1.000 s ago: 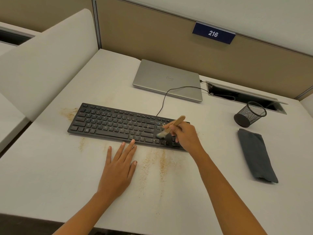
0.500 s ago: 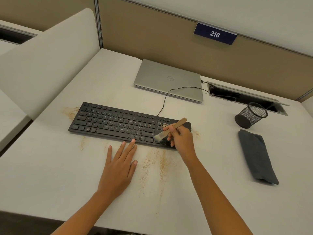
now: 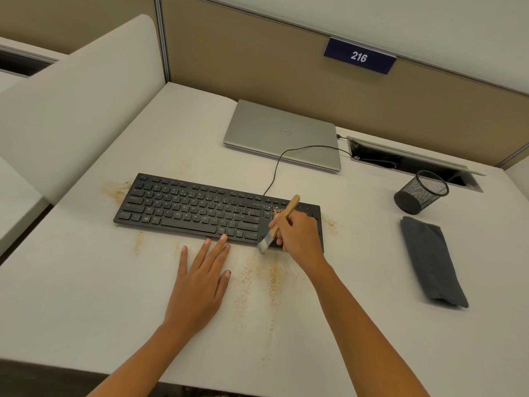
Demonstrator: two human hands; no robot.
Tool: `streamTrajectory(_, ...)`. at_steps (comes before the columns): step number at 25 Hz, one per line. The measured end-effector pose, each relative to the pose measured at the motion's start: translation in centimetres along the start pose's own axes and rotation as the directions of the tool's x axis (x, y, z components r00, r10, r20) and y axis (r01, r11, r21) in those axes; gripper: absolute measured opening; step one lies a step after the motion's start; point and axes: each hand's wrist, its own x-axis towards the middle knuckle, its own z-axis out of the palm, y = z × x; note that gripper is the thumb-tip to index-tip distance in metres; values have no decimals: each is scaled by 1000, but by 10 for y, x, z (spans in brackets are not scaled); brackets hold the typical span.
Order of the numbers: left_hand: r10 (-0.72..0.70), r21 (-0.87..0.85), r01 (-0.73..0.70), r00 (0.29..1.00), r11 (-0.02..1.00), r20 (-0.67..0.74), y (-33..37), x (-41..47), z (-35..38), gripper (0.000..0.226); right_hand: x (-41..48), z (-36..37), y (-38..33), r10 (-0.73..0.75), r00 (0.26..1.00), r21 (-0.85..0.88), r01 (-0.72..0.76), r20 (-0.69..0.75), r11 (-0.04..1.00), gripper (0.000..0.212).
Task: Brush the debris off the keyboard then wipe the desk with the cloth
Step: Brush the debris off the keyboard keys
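Observation:
A black keyboard (image 3: 186, 209) lies across the white desk (image 3: 86, 296). My right hand (image 3: 297, 236) grips a small wooden-handled brush (image 3: 286, 214), its bristles at the keyboard's front edge near the right end. A little tan debris (image 3: 276, 210) sits on the keys just behind the brush. More debris (image 3: 272, 275) lies in streaks on the desk in front of the keyboard, and a patch (image 3: 116, 190) lies at its left end. My left hand (image 3: 200, 282) rests flat on the desk, fingertips touching the keyboard's front edge. A folded grey cloth (image 3: 432, 260) lies to the right.
A closed silver laptop (image 3: 282, 134) sits behind the keyboard, with the keyboard's cable (image 3: 276, 167) running to a cable slot (image 3: 412, 161). A black mesh cup (image 3: 420, 191) lies tipped beside the slot. Partition walls (image 3: 71, 104) bound the desk at the left and back.
My right hand has swept the brush toward me, from the keys near the right end down to the keyboard's front edge. My left hand has stayed in place.

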Motion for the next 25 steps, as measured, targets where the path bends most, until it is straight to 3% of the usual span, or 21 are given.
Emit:
streamTrajectory(3, -6, -1, 6, 1000, 1000, -1, 0, 0, 0, 61, -2, 0, 0, -5, 994, 20, 7, -113, 1000, 30)
streamTrajectory(6, -10, -3, 10, 1000, 1000, 2, -1, -1, 1, 61, -8, 4, -1, 12, 1000, 5, -12, -29, 1000, 32)
streamTrajectory(10, -10, -9, 10, 1000, 1000, -3, -1, 0, 1, 60, -11, 3, 3, -99, 985, -150, 78, -139, 986, 40)
streamTrajectory(12, -12, -9, 12, 1000, 1000, 0, 0, -1, 2, 60, -14, 6, 4, -133, 988, -179, 118, -76, 977, 43)
streamTrajectory(14, -11, -8, 11, 1000, 1000, 2, -1, -1, 3, 60, -10, 4, 3, -77, 997, -129, 73, -24, 989, 39)
streamTrajectory(16, -9, -11, 9, 1000, 1000, 3, -1, -1, 3, 59, -1, -4, -2, -25, 997, -86, 18, -72, 996, 33)
streamTrajectory(19, -8, -7, 8, 1000, 1000, 5, 0, -2, 2, 60, 18, -14, 0, -68, 980, -165, 37, -189, 986, 33)
streamTrajectory(25, -6, -13, 6, 1000, 1000, 3, 0, -2, 2, 59, 43, -4, -10, -188, 969, -278, 138, -163, 951, 28)
